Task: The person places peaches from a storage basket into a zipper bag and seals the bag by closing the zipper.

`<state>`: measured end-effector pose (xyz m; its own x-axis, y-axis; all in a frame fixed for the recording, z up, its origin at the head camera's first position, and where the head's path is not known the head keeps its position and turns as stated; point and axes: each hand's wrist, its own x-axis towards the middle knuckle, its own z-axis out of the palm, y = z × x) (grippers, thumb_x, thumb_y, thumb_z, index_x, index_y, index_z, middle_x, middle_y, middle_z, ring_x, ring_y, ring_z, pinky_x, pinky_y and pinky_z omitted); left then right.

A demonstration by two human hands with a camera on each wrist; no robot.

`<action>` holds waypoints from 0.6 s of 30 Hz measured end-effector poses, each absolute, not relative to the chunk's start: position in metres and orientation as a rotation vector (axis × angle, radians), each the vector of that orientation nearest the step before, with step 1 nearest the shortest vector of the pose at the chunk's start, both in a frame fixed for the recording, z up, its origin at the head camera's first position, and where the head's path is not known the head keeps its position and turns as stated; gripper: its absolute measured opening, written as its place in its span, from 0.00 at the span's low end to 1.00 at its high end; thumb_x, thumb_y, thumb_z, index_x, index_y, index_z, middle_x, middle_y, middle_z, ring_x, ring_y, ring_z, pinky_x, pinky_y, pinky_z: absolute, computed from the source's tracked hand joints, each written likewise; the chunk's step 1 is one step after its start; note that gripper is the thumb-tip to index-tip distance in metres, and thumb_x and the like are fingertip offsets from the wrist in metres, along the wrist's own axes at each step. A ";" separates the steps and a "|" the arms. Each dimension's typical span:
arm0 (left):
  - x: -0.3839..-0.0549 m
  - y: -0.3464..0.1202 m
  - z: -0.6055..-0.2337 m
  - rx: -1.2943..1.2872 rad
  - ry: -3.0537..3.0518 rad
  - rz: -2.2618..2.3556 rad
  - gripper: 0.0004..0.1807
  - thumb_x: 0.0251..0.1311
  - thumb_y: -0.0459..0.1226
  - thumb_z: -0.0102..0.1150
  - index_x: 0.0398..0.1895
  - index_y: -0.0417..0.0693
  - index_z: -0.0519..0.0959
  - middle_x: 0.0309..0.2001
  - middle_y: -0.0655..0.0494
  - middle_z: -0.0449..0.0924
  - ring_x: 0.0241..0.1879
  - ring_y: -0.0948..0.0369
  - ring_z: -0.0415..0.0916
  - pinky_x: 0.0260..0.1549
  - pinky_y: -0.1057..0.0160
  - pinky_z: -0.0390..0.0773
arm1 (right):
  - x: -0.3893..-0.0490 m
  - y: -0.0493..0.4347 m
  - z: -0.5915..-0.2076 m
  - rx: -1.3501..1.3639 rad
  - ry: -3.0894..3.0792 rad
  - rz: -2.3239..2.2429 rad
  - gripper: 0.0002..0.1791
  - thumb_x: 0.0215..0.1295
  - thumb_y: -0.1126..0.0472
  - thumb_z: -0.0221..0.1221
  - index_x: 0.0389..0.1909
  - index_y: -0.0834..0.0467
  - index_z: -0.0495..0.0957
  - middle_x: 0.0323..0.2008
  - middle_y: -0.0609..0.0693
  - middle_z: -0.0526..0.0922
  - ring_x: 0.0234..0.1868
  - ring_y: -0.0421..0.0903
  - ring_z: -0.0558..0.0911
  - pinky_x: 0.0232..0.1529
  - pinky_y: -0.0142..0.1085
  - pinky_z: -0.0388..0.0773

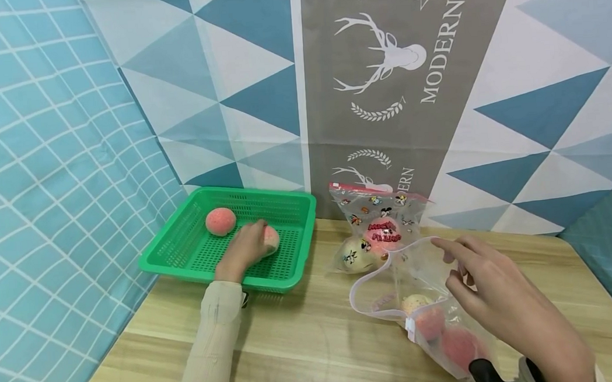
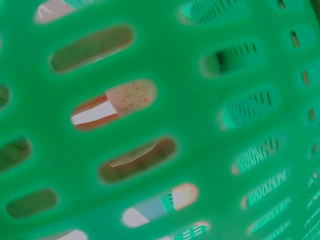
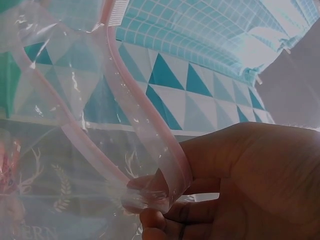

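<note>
In the green basket, my left hand grips a pale pink peach from above. A pinker peach lies by the basket's back left wall. The left wrist view is mostly filled by the slotted basket wall, with a bit of speckled peach showing through a slot. My right hand pinches the rim of a clear zip bag between thumb and finger, its mouth spread wide. Inside that bag are a yellowish peach and two pink peaches.
Behind the held bag, a second clear zip bag with a red top strip and cartoon prints stands against the wall, holding a pink peach and a pale one. The wooden table meets a patterned backdrop behind and blue checked cloth at left.
</note>
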<state>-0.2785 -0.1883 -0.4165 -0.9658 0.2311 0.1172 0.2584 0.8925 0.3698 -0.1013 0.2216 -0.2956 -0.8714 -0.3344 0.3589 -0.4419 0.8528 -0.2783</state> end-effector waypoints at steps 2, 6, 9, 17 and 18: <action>-0.279 -0.188 -0.416 -0.385 -2.958 -0.614 0.32 0.59 0.38 0.69 0.64 0.34 0.71 0.49 0.36 0.80 0.45 0.44 0.80 0.41 0.45 0.80 | -0.101 0.221 -0.296 0.587 -2.728 0.512 0.27 0.59 0.72 0.56 0.62 0.60 0.75 0.38 0.44 0.76 0.29 0.33 0.71 0.27 0.32 0.71; -0.279 -0.187 -0.415 -0.374 -2.908 -0.630 0.31 0.59 0.40 0.70 0.62 0.36 0.72 0.49 0.37 0.80 0.46 0.44 0.80 0.41 0.43 0.80 | -0.102 0.221 -0.296 0.583 -2.744 0.516 0.27 0.59 0.71 0.57 0.62 0.60 0.75 0.38 0.44 0.77 0.30 0.34 0.72 0.27 0.32 0.72; -0.280 -0.187 -0.416 -0.361 -2.890 -0.641 0.30 0.59 0.41 0.70 0.62 0.38 0.73 0.49 0.38 0.80 0.46 0.44 0.80 0.41 0.43 0.80 | -0.103 0.221 -0.296 0.586 -2.752 0.522 0.27 0.59 0.71 0.58 0.63 0.60 0.75 0.39 0.44 0.77 0.31 0.35 0.72 0.28 0.32 0.72; -0.282 -0.186 -0.413 -0.363 -2.833 -0.680 0.32 0.58 0.43 0.69 0.63 0.40 0.73 0.51 0.39 0.79 0.48 0.45 0.79 0.42 0.43 0.80 | -0.104 0.220 -0.297 0.591 -2.750 0.530 0.27 0.59 0.71 0.59 0.62 0.60 0.75 0.38 0.45 0.77 0.31 0.36 0.73 0.28 0.33 0.73; -0.282 -0.186 -0.413 -0.363 -2.832 -0.680 0.32 0.59 0.44 0.69 0.64 0.40 0.72 0.52 0.39 0.79 0.49 0.44 0.79 0.43 0.43 0.80 | -0.104 0.220 -0.298 0.591 -2.755 0.532 0.28 0.59 0.71 0.60 0.63 0.60 0.75 0.38 0.45 0.77 0.31 0.36 0.73 0.28 0.33 0.73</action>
<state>-0.2817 -0.1862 -0.4126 -0.9485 0.1888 0.2543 0.2837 0.8636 0.4169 -0.1041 0.2201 -0.2977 -0.8792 -0.3385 0.3354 -0.4391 0.8489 -0.2943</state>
